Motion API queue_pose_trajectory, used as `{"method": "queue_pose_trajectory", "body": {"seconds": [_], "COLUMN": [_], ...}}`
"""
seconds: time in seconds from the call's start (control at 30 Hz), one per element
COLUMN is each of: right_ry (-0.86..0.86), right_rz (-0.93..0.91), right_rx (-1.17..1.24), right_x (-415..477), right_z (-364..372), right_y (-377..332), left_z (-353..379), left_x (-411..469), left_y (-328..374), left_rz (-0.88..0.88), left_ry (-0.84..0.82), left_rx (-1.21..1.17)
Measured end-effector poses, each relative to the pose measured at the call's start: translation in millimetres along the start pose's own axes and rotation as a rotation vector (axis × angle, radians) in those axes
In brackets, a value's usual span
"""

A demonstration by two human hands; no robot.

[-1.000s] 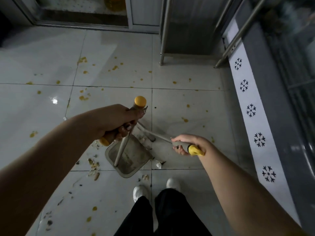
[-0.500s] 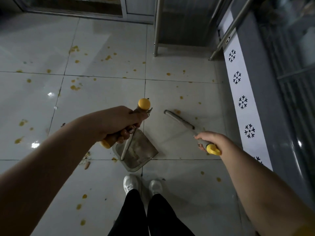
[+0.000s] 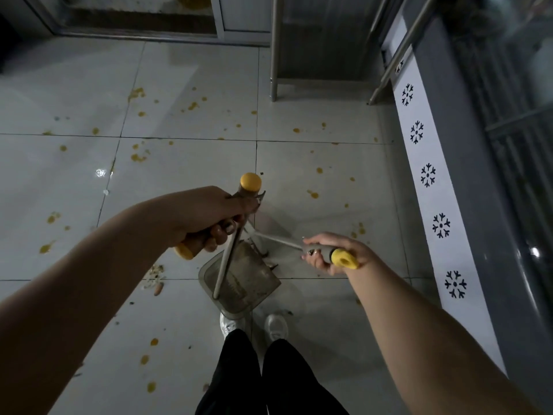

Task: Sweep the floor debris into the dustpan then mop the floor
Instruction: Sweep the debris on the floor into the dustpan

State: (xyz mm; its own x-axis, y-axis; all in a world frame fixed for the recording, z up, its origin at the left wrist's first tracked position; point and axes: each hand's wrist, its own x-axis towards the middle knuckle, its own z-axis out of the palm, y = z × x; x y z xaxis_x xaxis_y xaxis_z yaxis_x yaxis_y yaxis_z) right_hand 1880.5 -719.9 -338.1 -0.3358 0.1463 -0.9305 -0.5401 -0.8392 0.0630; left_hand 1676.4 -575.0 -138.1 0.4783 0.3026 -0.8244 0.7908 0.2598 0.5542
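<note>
My left hand [image 3: 203,217] grips the yellow-capped handle of the long-handled dustpan [image 3: 239,283], whose grey pan rests on the tiled floor just in front of my white shoes [image 3: 254,324]. My right hand [image 3: 329,253] grips the grey broom handle [image 3: 278,239] near its yellow end; the shaft slants down-left to the pan's mouth, where the broom head is blurred and partly hidden. A small heap of crumbs and scraps [image 3: 154,278] lies on the floor left of the pan. Yellow-orange spots [image 3: 137,157] are scattered over the tiles.
A metal post [image 3: 273,55] and a panel stand at the back centre. Along the right runs a dark cabinet with a white snowflake-patterned strip [image 3: 428,175] and slanted metal rails. A door threshold [image 3: 134,28] crosses the top left. My black trousers fill the bottom centre.
The broom, swung out to the right half a second ago, has come back left to the dustpan's mouth. My right hand moved left and down with it. My left hand kept its grip.
</note>
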Motion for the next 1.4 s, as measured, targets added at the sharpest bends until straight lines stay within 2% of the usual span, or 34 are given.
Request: {"method": "queue_pose_trajectory", "body": {"seconds": [0.23, 0.37, 0.47, 0.57, 0.7, 0.8, 0.9, 1.13, 1.27, 1.4], "right_ry": [0.112, 0.263, 0.396, 0.459, 0.415, 0.38, 0.239, 0.065, 0.091, 0.231], "right_rz": [-0.002, -0.063, -0.132, -0.155, -0.189, -0.247, -0.325, -0.204, -0.188, -0.219], "right_rx": [-0.039, -0.044, 0.003, 0.094, 0.3, 0.33, 0.396, 0.27, 0.214, 0.209], "right_x": [-33.5, -38.4, -27.7, -13.4, -1.5, 11.7, 35.8, 58.7, 47.9, 37.3], "right_z": [-9.7, -6.0, -7.5, -5.7, 22.3, 65.5, 110.0, 141.7, 132.3, 129.3], "right_y": [11.4, 31.8, 57.0, 84.9, 112.4, 127.0, 138.4, 118.0, 115.5, 115.6], "left_z": [8.8, 6.6, 0.7, -8.8, -24.9, -36.8, -49.8, -73.2, -82.7, -84.4], "left_x": [-13.4, -20.9, -26.3, -31.0, -38.7, -44.9, -50.7, -72.2, -80.4, -87.8], "left_y": [-14.7, -27.4, -37.2, -49.7, -71.5, -90.0, -105.8, -127.8, -145.9, -162.6], "left_rz": [0.023, 0.038, 0.048, 0.061, 0.08, 0.094, 0.082, 0.048, 0.008, -0.003], "left_ry": [0.013, 0.018, 0.01, 0.008, -0.001, -0.015, -0.039, -0.041, 0.018, 0.067], "left_rx": [0.005, 0.015, 0.024, 0.032, 0.033, 0.057, 0.073, 0.04, 0.01, -0.028]}}
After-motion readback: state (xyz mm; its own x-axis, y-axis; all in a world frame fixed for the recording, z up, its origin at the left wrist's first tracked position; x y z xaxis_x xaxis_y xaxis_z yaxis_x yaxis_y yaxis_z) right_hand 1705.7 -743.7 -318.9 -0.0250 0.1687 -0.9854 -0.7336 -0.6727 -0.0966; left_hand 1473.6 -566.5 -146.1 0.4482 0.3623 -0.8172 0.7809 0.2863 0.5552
